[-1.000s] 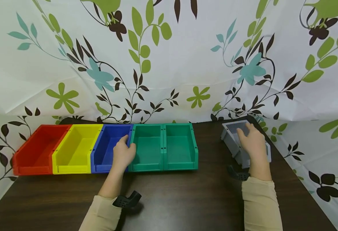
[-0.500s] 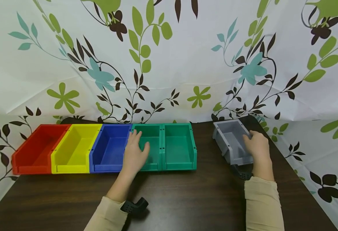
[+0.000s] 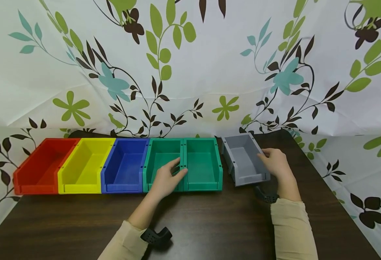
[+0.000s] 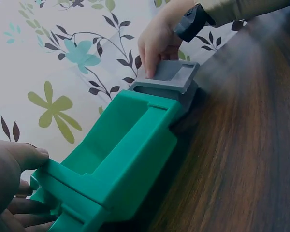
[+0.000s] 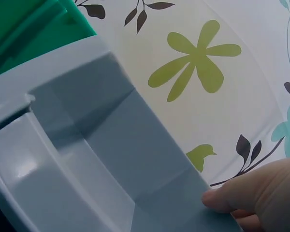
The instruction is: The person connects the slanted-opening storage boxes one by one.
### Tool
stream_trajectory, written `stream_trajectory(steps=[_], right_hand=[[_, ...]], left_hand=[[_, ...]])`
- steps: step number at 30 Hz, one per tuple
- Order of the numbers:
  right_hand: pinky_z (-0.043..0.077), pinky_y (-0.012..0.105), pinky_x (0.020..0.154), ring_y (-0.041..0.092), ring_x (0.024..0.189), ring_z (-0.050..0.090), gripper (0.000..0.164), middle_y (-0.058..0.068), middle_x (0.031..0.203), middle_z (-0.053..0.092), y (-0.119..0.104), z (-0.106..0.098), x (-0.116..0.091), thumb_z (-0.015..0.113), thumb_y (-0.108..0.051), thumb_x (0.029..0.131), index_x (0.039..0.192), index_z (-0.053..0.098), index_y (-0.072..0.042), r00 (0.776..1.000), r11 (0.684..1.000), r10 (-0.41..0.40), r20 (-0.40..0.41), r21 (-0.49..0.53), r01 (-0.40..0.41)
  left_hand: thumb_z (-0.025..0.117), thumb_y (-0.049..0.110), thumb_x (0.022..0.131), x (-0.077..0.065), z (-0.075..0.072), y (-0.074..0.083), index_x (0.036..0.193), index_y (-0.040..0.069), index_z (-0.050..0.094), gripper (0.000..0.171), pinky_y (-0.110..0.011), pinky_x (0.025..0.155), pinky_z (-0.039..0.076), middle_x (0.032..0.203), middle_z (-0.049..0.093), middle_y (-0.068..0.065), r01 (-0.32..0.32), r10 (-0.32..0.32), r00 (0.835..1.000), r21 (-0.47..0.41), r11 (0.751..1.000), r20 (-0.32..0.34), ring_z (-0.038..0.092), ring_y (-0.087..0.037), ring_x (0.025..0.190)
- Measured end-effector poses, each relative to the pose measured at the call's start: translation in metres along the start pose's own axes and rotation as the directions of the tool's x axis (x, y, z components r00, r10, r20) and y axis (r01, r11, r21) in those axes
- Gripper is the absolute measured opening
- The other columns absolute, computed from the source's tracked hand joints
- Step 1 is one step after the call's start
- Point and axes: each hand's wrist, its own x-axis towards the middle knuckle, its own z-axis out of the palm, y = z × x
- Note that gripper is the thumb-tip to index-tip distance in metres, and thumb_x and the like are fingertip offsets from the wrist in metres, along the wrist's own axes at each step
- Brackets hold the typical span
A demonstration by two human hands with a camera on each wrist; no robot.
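Note:
A grey bin stands slightly turned at the right end of the row. My right hand grips its right wall, with the thumb over the rim in the right wrist view and the other fingers mostly hidden behind. The left hand reaches over the left green bin, near the divider it shares with the right green bin. A gap shows between its thumb and index finger. In the left wrist view the thumb is at the green rim, with loosely bent fingers below.
Farther left in the row stand a blue bin, a yellow bin and a red bin. All rest on a dark wooden table. A leaf-patterned cloth hangs behind it.
The right hand has brought the grey bin leftward, up near the right green bin. The left hand has moved right, from the blue-green join to the join between the green bins.

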Motion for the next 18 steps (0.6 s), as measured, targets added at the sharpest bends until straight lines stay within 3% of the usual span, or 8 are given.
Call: stream_trajectory(steps=[9, 14, 18], right_hand=[[0.051, 0.04, 0.064, 0.035, 0.086, 0.062, 0.04, 0.03, 0.104, 0.065, -0.005, 0.0, -0.002, 0.055, -0.023, 0.093, 0.107, 0.064, 0.013, 1.0, 1.0, 0.015, 0.006, 0.001, -0.015], [0.045, 0.029, 0.056, 0.025, 0.073, 0.059, 0.039, 0.025, 0.094, 0.067, -0.01, 0.001, -0.001, 0.056, -0.022, 0.092, 0.106, 0.064, 0.013, 1.0, 0.999, -0.01, -0.014, 0.044, 0.011], [0.044, 0.026, 0.056, 0.024, 0.074, 0.059, 0.041, 0.023, 0.095, 0.067, -0.014, 0.0, -0.004, 0.055, -0.024, 0.093, 0.109, 0.063, 0.012, 1.0, 0.996, 0.001, -0.023, 0.092, 0.002]], left_hand=[[0.066, 0.025, 0.088, -0.001, -0.001, 0.004, 0.138, 0.0, 0.046, 0.059, -0.045, 0.095, 0.049, 0.138, 0.05, -0.02, 0.0, 0.0, 1.0, -0.034, 0.999, 0.0, 0.056, -0.034, 0.119], [0.066, 0.024, 0.088, -0.002, 0.0, 0.003, 0.138, 0.0, 0.045, 0.06, -0.044, 0.095, 0.049, 0.138, 0.05, -0.02, -0.006, 0.006, 1.0, -0.035, 0.999, 0.0, 0.056, -0.034, 0.12], [0.066, 0.024, 0.088, -0.003, 0.0, 0.003, 0.138, 0.0, 0.045, 0.059, -0.044, 0.095, 0.049, 0.139, 0.049, -0.02, -0.008, 0.008, 1.0, -0.036, 0.999, 0.0, 0.056, -0.034, 0.12]])
